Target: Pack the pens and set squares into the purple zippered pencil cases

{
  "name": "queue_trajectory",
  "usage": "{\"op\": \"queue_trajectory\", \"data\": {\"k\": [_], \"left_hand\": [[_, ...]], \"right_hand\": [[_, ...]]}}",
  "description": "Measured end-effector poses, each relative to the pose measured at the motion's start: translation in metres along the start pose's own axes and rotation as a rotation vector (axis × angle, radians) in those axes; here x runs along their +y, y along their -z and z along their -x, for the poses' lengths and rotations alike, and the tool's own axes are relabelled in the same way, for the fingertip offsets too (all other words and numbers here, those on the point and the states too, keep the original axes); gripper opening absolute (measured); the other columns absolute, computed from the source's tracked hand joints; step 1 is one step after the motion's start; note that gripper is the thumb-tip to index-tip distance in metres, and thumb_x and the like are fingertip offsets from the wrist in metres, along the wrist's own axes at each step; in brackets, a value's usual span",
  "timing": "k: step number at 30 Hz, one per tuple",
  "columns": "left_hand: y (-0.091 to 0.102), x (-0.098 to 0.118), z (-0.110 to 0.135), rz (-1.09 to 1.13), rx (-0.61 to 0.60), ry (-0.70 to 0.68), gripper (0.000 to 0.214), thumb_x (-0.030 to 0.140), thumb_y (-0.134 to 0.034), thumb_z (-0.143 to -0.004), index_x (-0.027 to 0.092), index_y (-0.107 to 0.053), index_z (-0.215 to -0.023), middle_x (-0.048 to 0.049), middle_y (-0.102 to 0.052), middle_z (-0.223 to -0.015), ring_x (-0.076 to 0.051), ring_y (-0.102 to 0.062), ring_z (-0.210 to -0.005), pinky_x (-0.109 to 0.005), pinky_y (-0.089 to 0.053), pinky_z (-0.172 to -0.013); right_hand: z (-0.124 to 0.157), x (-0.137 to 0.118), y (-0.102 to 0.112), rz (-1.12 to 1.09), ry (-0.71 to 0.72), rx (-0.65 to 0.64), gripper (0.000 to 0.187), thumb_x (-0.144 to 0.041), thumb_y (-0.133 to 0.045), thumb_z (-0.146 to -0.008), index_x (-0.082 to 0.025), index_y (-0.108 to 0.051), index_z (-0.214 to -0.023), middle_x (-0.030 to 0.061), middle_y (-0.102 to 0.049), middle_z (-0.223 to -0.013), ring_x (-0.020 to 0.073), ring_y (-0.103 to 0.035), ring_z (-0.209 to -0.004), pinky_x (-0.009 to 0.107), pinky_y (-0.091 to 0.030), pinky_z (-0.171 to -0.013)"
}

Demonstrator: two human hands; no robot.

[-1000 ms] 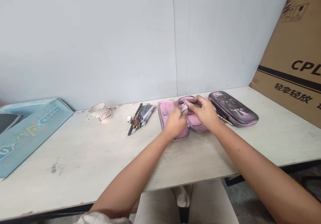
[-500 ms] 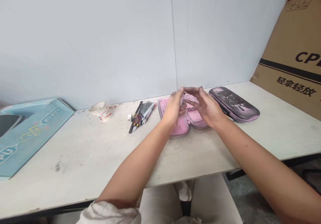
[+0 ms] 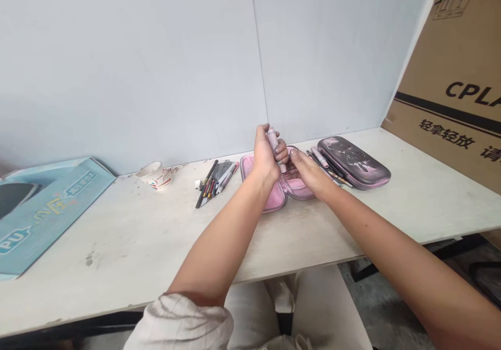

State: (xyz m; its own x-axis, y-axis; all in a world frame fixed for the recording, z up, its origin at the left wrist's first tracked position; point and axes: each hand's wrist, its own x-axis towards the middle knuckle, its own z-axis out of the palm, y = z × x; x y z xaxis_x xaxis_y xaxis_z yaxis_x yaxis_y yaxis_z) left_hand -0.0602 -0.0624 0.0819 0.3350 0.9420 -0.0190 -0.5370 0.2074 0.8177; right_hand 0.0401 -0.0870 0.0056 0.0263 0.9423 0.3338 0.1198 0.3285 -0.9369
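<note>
My left hand (image 3: 266, 154) is closed around a pale pink tube-shaped item (image 3: 273, 139), held upright above an open pink pencil case (image 3: 270, 201) on the white table (image 3: 156, 235). My right hand (image 3: 307, 171) rests low over the open case, fingers partly curled toward the tube's lower end; whether it grips anything is hidden. To the right, a dark purple pencil case (image 3: 354, 162) lies closed, with several pens (image 3: 326, 163) beside it.
A pile of pencils and pens (image 3: 215, 180) lies left of the pink case, a paper cup (image 3: 153, 175) on its side further left. A teal box (image 3: 43, 206) sits at the far left, a big cardboard box (image 3: 454, 89) at the right. The wall is close behind.
My left hand has lifted the pink tube up out of the case and holds it upright. My right hand has dropped lower onto the case. The view shifted slightly.
</note>
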Motion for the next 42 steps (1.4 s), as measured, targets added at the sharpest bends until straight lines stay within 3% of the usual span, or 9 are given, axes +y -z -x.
{"op": "queue_trajectory", "data": {"k": [6, 12, 17, 20, 23, 27, 32, 38, 42], "left_hand": [[-0.017, -0.008, -0.002, -0.001, 0.039, 0.001, 0.035, 0.053, -0.035, -0.08, 0.02, -0.036, -0.068, 0.0096, -0.021, -0.042, -0.004, -0.018, -0.031, -0.018, -0.014, -0.035], [-0.022, -0.016, -0.009, 0.056, 0.121, -0.034, 0.029, 0.046, -0.034, -0.081, 0.021, -0.031, -0.066, 0.0091, -0.02, -0.044, -0.005, -0.02, -0.032, -0.018, -0.016, -0.035], [-0.014, -0.04, -0.03, -0.006, 0.137, 0.045, 0.022, 0.038, -0.031, -0.081, 0.021, -0.032, -0.067, 0.0056, -0.036, -0.048, -0.008, -0.037, -0.038, -0.02, -0.031, -0.041], [0.003, -0.059, -0.041, -0.358, 0.178, -0.001, 0.017, 0.034, -0.037, -0.08, 0.018, -0.044, -0.077, -0.0031, -0.057, -0.071, -0.013, -0.057, -0.063, -0.025, -0.044, -0.058], [0.029, -0.071, -0.042, -0.937, 0.185, -0.138, 0.022, 0.026, -0.047, -0.076, 0.013, -0.05, -0.094, -0.0137, -0.06, -0.102, -0.02, -0.057, -0.097, -0.032, -0.043, -0.083], [0.061, -0.065, -0.026, -1.412, -0.056, -0.235, 0.03, 0.023, -0.045, -0.078, 0.011, -0.054, -0.104, -0.0164, -0.057, -0.115, -0.024, -0.05, -0.113, -0.036, -0.035, -0.098], [0.099, -0.031, 0.007, -1.543, -0.079, -0.345, 0.029, 0.023, -0.039, -0.081, 0.016, -0.058, -0.103, -0.0113, -0.06, -0.107, -0.022, -0.053, -0.106, -0.036, -0.038, -0.095], [0.173, 0.026, 0.036, -1.598, 0.108, -0.398, 0.028, 0.019, -0.038, -0.081, 0.017, -0.059, -0.1, -0.01, -0.06, -0.104, -0.021, -0.054, -0.103, -0.036, -0.04, -0.093], [0.224, 0.063, 0.049, -1.668, 0.296, -0.325, 0.032, 0.015, -0.035, -0.081, 0.018, -0.057, -0.105, -0.0109, -0.058, -0.107, -0.023, -0.053, -0.104, -0.037, -0.04, -0.091]], "right_hand": [[0.005, -0.007, 0.012, 0.045, 0.019, 0.003, 0.05, -0.066, -0.037, -0.08, -0.019, -0.054, -0.089, 0.0035, -0.059, -0.09, 0.0157, -0.057, -0.086, 0.031, -0.05, -0.075], [0.008, -0.006, 0.018, 0.018, -0.019, -0.01, 0.041, -0.059, -0.049, -0.077, -0.019, -0.047, -0.085, 0.0005, -0.058, -0.08, 0.0133, -0.058, -0.074, 0.03, -0.05, -0.067], [0.013, 0.0, 0.028, 0.481, -0.02, 0.081, 0.032, -0.049, -0.049, -0.079, -0.018, -0.053, -0.084, 0.0048, -0.064, -0.082, 0.0176, -0.06, -0.075, 0.031, -0.047, -0.068], [0.018, -0.003, 0.035, 1.0, -0.089, 0.125, 0.032, -0.044, -0.044, -0.082, -0.016, -0.057, -0.088, 0.0111, -0.065, -0.079, 0.0238, -0.062, -0.074, 0.034, -0.045, -0.066], [0.021, -0.004, 0.039, 1.393, -0.094, 0.051, 0.034, -0.038, -0.044, -0.081, -0.012, -0.058, -0.097, 0.0173, -0.065, -0.081, 0.0276, -0.062, -0.077, 0.034, -0.043, -0.064], [0.02, 0.0, 0.037, 1.59, -0.021, -0.053, 0.034, -0.034, -0.043, -0.083, -0.008, -0.06, -0.096, 0.0204, -0.064, -0.087, 0.03, -0.059, -0.087, 0.036, -0.042, -0.067], [0.011, -0.002, 0.005, 1.614, 0.135, -0.067, 0.041, -0.039, -0.037, -0.086, -0.007, -0.062, -0.096, 0.0204, -0.062, -0.096, 0.0324, -0.052, -0.097, 0.041, -0.038, -0.078], [-0.006, -0.014, -0.073, 1.494, 0.259, -0.225, 0.037, -0.032, -0.034, -0.087, -0.01, -0.063, -0.095, 0.0169, -0.06, -0.097, 0.0284, -0.049, -0.098, 0.038, -0.035, -0.083], [-0.019, -0.018, -0.126, 1.398, 0.306, -0.324, 0.038, -0.032, -0.032, -0.088, -0.011, -0.062, -0.099, 0.0156, -0.059, -0.101, 0.0276, -0.047, -0.101, 0.037, -0.034, -0.087]]}}
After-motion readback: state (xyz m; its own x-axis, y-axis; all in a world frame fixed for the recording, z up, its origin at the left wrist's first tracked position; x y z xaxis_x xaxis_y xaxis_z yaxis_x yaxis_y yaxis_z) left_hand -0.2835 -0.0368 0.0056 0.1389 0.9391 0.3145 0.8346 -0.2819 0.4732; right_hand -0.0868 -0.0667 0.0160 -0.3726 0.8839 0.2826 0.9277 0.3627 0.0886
